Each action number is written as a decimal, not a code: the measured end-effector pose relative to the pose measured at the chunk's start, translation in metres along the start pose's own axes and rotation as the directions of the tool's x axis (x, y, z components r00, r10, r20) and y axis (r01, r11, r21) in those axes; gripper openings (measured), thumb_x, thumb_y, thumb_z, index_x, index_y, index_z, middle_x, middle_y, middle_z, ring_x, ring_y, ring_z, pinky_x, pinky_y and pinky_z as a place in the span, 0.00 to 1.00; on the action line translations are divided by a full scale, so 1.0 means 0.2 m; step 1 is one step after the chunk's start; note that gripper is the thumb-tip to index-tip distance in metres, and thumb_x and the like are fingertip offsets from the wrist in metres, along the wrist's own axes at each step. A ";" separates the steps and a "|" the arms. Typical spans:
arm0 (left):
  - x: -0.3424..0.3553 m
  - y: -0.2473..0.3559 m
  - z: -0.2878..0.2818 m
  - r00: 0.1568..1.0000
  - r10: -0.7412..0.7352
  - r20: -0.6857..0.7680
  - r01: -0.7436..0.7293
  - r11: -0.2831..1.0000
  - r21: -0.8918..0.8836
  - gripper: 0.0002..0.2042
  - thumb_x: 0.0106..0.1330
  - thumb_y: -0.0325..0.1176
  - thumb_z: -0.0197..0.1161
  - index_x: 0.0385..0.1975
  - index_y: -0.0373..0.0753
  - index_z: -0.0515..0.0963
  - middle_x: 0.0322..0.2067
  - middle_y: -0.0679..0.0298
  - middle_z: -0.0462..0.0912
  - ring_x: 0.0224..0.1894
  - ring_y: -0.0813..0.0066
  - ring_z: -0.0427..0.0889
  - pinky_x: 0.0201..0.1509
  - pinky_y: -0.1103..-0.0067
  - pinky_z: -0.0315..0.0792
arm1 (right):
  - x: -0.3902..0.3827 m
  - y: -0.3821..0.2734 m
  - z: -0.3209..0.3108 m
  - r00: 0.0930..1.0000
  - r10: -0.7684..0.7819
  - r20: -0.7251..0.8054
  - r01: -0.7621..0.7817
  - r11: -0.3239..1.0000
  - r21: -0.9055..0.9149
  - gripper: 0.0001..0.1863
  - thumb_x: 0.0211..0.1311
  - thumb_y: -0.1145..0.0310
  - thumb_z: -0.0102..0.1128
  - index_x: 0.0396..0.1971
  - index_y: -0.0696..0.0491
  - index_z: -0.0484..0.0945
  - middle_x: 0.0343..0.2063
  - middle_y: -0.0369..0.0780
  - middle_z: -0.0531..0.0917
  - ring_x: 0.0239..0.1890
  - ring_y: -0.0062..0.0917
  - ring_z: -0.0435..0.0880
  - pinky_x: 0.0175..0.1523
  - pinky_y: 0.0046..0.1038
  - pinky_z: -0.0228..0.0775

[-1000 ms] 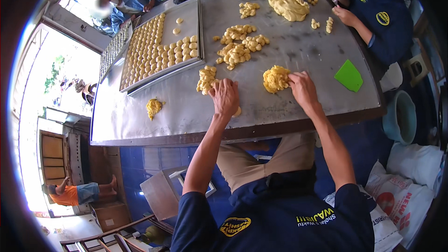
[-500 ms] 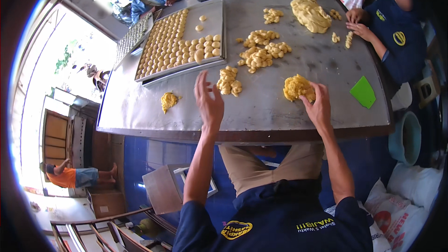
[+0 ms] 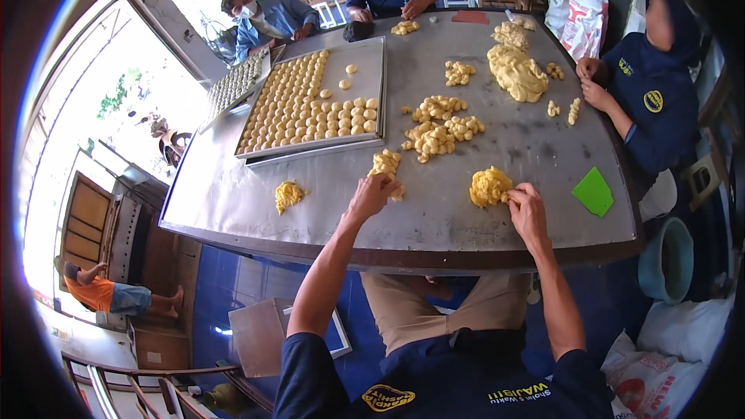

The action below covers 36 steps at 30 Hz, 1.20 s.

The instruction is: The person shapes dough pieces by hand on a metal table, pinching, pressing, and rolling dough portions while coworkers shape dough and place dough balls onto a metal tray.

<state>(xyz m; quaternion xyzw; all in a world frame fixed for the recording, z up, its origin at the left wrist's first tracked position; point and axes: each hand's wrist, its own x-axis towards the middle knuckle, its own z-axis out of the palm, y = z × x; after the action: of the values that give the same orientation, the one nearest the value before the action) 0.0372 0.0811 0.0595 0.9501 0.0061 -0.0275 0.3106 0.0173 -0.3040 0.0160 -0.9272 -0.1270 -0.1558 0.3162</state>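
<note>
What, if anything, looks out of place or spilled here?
Only small things: a few dough balls sit apart from the metal tray's tidy rows, breaking the pattern, and crumbs lie loose beside the leftmost yellow lump.

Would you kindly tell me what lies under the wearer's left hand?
Small dough pieces show just beyond and beside the left hand; whatever lies directly beneath it is covered.

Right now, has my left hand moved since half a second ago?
Yes, your left hand has moved rightward and away from the tray, to the small dough pile.
</note>
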 end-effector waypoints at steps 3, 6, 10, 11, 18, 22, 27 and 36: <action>0.03 -0.07 -0.02 0.999 -0.041 -0.017 0.032 0.927 -0.373 0.16 0.75 0.41 0.61 0.43 0.32 0.84 0.25 0.58 0.87 0.24 0.75 0.84 0.30 0.76 0.76 | -0.04 -0.07 0.06 0.983 -0.055 -0.174 0.033 0.991 -0.126 0.15 0.59 0.80 0.64 0.48 0.58 0.85 0.56 0.50 0.78 0.54 0.49 0.79 0.60 0.43 0.73; 0.10 -0.09 0.05 0.974 -0.078 -0.214 -0.059 0.820 -0.569 0.16 0.73 0.41 0.64 0.42 0.32 0.84 0.26 0.60 0.88 0.25 0.76 0.84 0.29 0.77 0.75 | -0.10 -0.12 0.09 0.999 0.019 -0.030 -0.023 0.991 -0.135 0.16 0.60 0.80 0.63 0.49 0.58 0.85 0.54 0.50 0.79 0.51 0.49 0.79 0.59 0.43 0.73; 0.19 0.05 0.14 0.953 -0.157 -0.258 0.032 0.902 -0.431 0.13 0.70 0.38 0.65 0.40 0.33 0.82 0.32 0.54 0.87 0.31 0.68 0.86 0.34 0.71 0.78 | -0.03 -0.04 0.08 0.989 0.001 -0.149 0.002 1.000 0.023 0.14 0.58 0.79 0.64 0.45 0.56 0.87 0.41 0.48 0.84 0.45 0.46 0.81 0.53 0.42 0.74; 0.18 -0.02 0.17 0.930 0.035 -0.366 -0.107 0.978 -0.178 0.11 0.70 0.36 0.64 0.39 0.33 0.81 0.34 0.51 0.86 0.35 0.60 0.85 0.39 0.66 0.78 | -0.01 -0.06 0.10 0.989 -0.010 -0.147 0.014 0.999 0.029 0.14 0.58 0.79 0.64 0.45 0.56 0.87 0.41 0.48 0.84 0.45 0.46 0.81 0.53 0.42 0.74; 0.02 -0.06 0.21 0.926 0.300 -0.230 -0.254 0.944 0.210 0.11 0.66 0.27 0.54 0.46 0.33 0.78 0.43 0.42 0.81 0.46 0.40 0.82 0.53 0.55 0.76 | 0.01 -0.01 0.02 0.992 -0.108 0.058 0.116 0.980 -0.160 0.11 0.56 0.80 0.62 0.39 0.58 0.86 0.43 0.50 0.84 0.45 0.46 0.81 0.54 0.41 0.75; -0.21 -0.09 0.21 0.904 0.357 -0.236 -0.336 0.934 0.122 0.18 0.64 0.25 0.54 0.54 0.34 0.76 0.43 0.43 0.81 0.48 0.40 0.82 0.56 0.57 0.76 | -0.14 -0.04 0.05 0.989 -0.123 -0.081 0.105 0.975 -0.196 0.18 0.58 0.84 0.55 0.49 0.61 0.81 0.49 0.55 0.80 0.48 0.49 0.79 0.57 0.42 0.73; -0.42 -0.06 0.21 0.897 0.369 -0.244 -0.323 0.923 0.207 0.21 0.65 0.24 0.56 0.60 0.36 0.74 0.46 0.44 0.83 0.51 0.42 0.82 0.59 0.59 0.76 | -0.14 -0.09 -0.02 0.999 -0.042 -0.020 0.041 0.998 -0.057 0.17 0.59 0.85 0.54 0.48 0.62 0.81 0.45 0.50 0.82 0.47 0.47 0.78 0.55 0.43 0.70; -0.28 0.23 0.30 0.930 0.330 -0.161 -0.241 0.879 0.412 0.18 0.64 0.44 0.70 0.43 0.34 0.83 0.50 0.58 0.86 0.61 0.53 0.79 0.68 0.58 0.70 | -0.01 0.00 -0.01 0.985 -0.111 0.135 0.139 0.967 -0.213 0.09 0.60 0.82 0.56 0.38 0.61 0.83 0.38 0.49 0.81 0.44 0.45 0.79 0.54 0.42 0.72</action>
<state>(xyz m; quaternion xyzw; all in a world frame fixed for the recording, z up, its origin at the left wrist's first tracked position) -0.0207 0.0086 0.0415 0.9796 -0.1052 0.1265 0.1158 0.0145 -0.3050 0.0160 -0.9545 -0.1863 -0.1316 0.1921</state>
